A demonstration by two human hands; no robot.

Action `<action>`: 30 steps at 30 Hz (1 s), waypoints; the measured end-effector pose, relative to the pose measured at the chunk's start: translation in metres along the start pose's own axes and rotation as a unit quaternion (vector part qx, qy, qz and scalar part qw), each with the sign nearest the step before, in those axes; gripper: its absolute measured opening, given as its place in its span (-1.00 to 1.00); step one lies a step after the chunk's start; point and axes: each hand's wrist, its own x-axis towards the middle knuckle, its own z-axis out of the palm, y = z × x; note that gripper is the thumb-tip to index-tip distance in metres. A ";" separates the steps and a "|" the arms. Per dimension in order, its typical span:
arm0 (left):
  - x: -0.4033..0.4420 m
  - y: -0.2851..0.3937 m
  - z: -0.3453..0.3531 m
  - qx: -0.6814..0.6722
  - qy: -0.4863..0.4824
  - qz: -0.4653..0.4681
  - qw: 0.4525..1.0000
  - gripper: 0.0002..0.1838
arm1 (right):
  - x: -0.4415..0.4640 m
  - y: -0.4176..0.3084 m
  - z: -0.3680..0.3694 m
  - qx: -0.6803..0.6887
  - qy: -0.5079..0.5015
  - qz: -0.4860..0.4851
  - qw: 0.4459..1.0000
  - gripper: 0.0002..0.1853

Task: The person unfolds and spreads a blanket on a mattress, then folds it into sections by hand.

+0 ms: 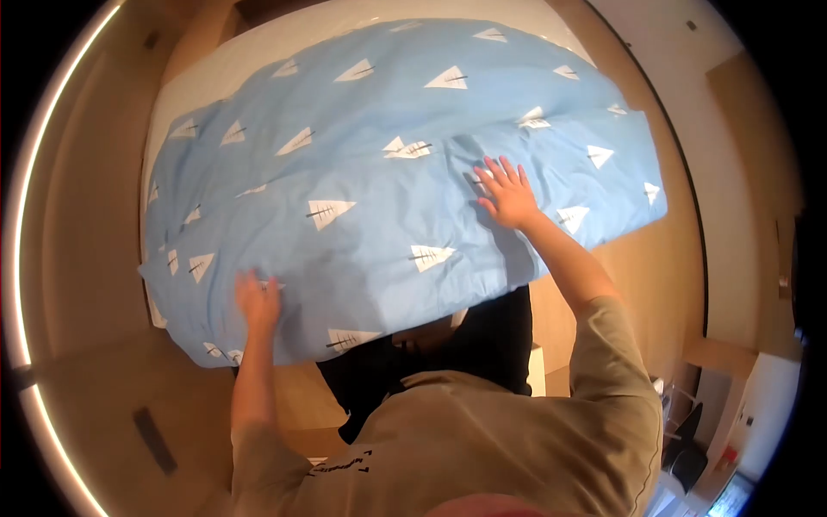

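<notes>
A blue duvet [379,181] printed with white trees is spread over the bed, its near edge hanging toward my legs. My right hand [510,196] lies on the duvet right of the middle, fingers spread, above some wrinkles. Over the near left part of the duvet is my left hand [258,297]. It is blurred by motion, with its fingers apart and nothing visible in it. Whether it presses on the cloth I cannot tell. A crease runs across the duvet beyond my hands.
The white mattress [202,86] shows past the duvet's far and left edges. Wooden floor [650,276] lies to the right, before a pale wall [724,172]. A black chair [687,457] stands at the lower right. A light strip [43,146] runs along the left.
</notes>
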 end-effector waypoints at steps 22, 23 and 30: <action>0.085 0.057 0.105 0.008 0.095 -0.134 0.986 -0.05 | 0.557 -0.131 0.061 0.096 -0.051 -0.103 0.989 -0.32; 0.084 0.056 0.109 -0.001 0.091 -0.140 0.986 -0.04 | 0.584 -0.140 0.082 0.076 -0.008 -0.138 0.988 -0.28; 0.098 0.058 0.131 -0.059 0.109 -0.128 0.984 -0.02 | 0.636 -0.146 0.124 0.162 -0.132 0.034 0.977 0.00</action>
